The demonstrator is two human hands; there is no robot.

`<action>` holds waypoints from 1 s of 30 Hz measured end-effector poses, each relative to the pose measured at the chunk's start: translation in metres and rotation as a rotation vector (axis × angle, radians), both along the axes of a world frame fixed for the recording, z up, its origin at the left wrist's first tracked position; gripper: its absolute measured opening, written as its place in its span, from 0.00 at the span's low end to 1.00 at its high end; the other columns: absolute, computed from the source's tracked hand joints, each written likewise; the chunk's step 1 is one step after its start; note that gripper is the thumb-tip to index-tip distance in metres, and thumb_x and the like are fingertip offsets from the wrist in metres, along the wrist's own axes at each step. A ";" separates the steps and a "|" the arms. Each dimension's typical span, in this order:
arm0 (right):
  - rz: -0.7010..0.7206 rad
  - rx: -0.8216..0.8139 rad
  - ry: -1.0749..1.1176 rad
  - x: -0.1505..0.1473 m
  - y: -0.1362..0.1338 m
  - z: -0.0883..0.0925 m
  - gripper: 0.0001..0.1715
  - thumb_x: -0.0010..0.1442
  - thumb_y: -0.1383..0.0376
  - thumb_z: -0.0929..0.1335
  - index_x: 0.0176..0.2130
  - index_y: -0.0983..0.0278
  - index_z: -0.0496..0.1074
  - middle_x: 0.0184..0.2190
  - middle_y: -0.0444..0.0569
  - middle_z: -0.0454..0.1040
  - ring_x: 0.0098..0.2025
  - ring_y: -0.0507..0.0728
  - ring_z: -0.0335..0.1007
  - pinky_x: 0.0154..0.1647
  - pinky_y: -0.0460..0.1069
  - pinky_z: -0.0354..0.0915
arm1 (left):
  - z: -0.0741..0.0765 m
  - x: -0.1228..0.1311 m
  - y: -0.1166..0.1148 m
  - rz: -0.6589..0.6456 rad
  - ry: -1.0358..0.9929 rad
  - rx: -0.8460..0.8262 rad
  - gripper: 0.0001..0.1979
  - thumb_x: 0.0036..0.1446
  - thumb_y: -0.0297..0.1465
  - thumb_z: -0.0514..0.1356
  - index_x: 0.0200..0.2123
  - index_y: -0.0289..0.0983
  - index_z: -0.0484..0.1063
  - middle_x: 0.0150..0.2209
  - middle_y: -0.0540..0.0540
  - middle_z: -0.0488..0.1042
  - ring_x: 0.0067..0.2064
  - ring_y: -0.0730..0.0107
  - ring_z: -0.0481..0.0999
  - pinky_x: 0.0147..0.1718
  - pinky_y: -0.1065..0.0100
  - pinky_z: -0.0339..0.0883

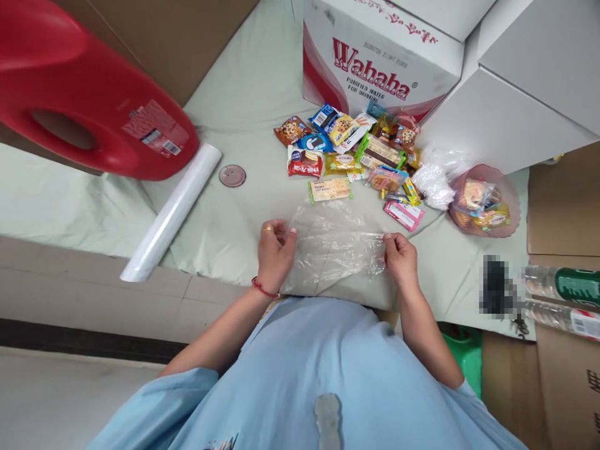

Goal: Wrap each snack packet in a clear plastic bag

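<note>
A clear plastic bag (335,250) is stretched flat above the near edge of the cloth-covered table. My left hand (277,253) pinches its left side between thumb and fingers. At the bag's right side, my right hand (400,257) is closed on the upper corner. Just beyond the bag lies a cream-coloured wrapped snack (330,190), and a pink packet (404,215) is near my right hand. Behind these sits a loose pile of wrapped snacks (344,131) in many colours.
A red jug (154,125), a white plastic roll (172,212) and a round lid (232,175) are at left. A Wahaha box (375,69) stands behind the pile. At right are crumpled clear plastic (434,184), a pink bowl (509,219) holding snacks and bottles (574,284).
</note>
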State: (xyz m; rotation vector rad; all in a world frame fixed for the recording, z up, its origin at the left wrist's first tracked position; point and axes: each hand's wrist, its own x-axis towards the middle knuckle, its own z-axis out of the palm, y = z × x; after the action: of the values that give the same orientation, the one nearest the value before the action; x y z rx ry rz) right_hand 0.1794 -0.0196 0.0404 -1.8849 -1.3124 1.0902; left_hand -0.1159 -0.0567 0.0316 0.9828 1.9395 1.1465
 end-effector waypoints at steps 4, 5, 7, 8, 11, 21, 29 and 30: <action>-0.029 0.041 0.101 0.009 0.002 -0.006 0.28 0.65 0.38 0.66 0.41 0.59 0.71 0.19 0.39 0.68 0.18 0.54 0.62 0.21 0.48 0.61 | 0.016 0.012 -0.001 -0.235 0.508 0.190 0.16 0.63 0.36 0.60 0.53 0.39 0.73 0.55 0.36 0.74 0.60 0.50 0.71 0.62 0.47 0.61; -0.033 0.040 0.176 0.012 0.003 -0.007 0.30 0.65 0.37 0.66 0.45 0.59 0.71 0.22 0.41 0.71 0.20 0.54 0.65 0.23 0.49 0.64 | 0.019 0.017 0.000 -0.392 0.566 0.203 0.14 0.65 0.36 0.58 0.52 0.40 0.74 0.55 0.37 0.75 0.64 0.50 0.69 0.66 0.45 0.56; 0.012 0.028 0.351 0.019 0.002 -0.008 0.36 0.64 0.35 0.65 0.56 0.58 0.68 0.34 0.46 0.78 0.30 0.56 0.75 0.31 0.50 0.72 | 0.019 0.029 0.004 -0.647 0.624 0.161 0.16 0.69 0.36 0.55 0.54 0.42 0.76 0.58 0.38 0.77 0.69 0.49 0.66 0.70 0.43 0.47; 0.063 0.014 0.431 0.023 0.001 -0.008 0.42 0.62 0.35 0.67 0.63 0.56 0.64 0.41 0.49 0.79 0.37 0.57 0.79 0.37 0.52 0.74 | 0.017 0.036 0.005 -0.712 0.642 0.114 0.18 0.70 0.37 0.53 0.57 0.42 0.75 0.62 0.37 0.75 0.71 0.49 0.64 0.71 0.41 0.45; 0.237 -0.064 0.564 0.037 -0.008 -0.007 0.67 0.50 0.44 0.80 0.74 0.52 0.47 0.54 0.53 0.77 0.46 0.59 0.80 0.46 0.55 0.76 | 0.002 0.050 0.008 -0.720 0.696 -0.027 0.25 0.71 0.38 0.49 0.67 0.41 0.68 0.72 0.34 0.63 0.75 0.46 0.57 0.71 0.36 0.42; 0.134 -0.407 0.719 0.083 -0.041 0.010 0.40 0.55 0.54 0.79 0.61 0.59 0.67 0.31 0.41 0.77 0.20 0.49 0.70 0.19 0.45 0.68 | -0.006 0.044 0.010 -0.734 0.779 -0.075 0.28 0.73 0.41 0.45 0.72 0.44 0.62 0.75 0.37 0.57 0.76 0.48 0.54 0.71 0.36 0.40; 0.194 -0.226 0.344 0.108 -0.024 0.030 0.27 0.57 0.49 0.76 0.48 0.63 0.77 0.29 0.43 0.74 0.22 0.49 0.66 0.24 0.47 0.65 | -0.016 0.033 0.002 -0.748 0.759 -0.016 0.27 0.73 0.40 0.48 0.73 0.48 0.60 0.76 0.39 0.54 0.77 0.49 0.52 0.72 0.36 0.33; 0.189 -0.183 0.302 0.106 -0.014 0.035 0.26 0.58 0.49 0.76 0.47 0.63 0.77 0.28 0.43 0.74 0.22 0.49 0.65 0.24 0.47 0.63 | -0.016 0.032 0.001 -0.750 0.755 -0.006 0.27 0.73 0.40 0.47 0.73 0.48 0.60 0.76 0.39 0.53 0.77 0.49 0.52 0.72 0.36 0.33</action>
State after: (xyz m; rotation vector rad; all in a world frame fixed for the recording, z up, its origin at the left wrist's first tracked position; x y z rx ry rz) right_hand 0.2857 -0.0338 0.0755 -1.6609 -1.2685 1.5716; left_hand -0.0835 -0.0558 0.0152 2.1130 1.7746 0.3427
